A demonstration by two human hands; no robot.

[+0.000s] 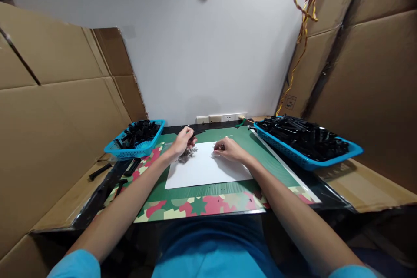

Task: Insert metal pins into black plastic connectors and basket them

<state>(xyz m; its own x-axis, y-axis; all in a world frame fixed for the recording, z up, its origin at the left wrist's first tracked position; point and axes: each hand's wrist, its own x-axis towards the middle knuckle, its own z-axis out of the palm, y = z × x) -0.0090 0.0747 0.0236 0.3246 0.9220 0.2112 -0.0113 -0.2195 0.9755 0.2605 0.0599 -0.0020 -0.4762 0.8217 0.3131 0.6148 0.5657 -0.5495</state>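
Note:
My left hand (183, 140) is closed around a small black bar-shaped part (196, 132) just above the far left corner of a white sheet of paper (208, 169). A small heap of tiny dark metal bits (188, 155) lies on the paper right under that hand. My right hand (229, 148) rests on the far edge of the paper with thumb and fingers pinched on a tiny bit that is too small to name. The two hands are about a hand's width apart.
A green mat (276, 160) with a camouflage-patterned border covers the desk. A blue basket (137, 150) of black parts sits at the left, a larger blue basket (306, 163) at the right. Loose black parts (132, 167) lie beside the left basket. Cardboard walls stand on both sides.

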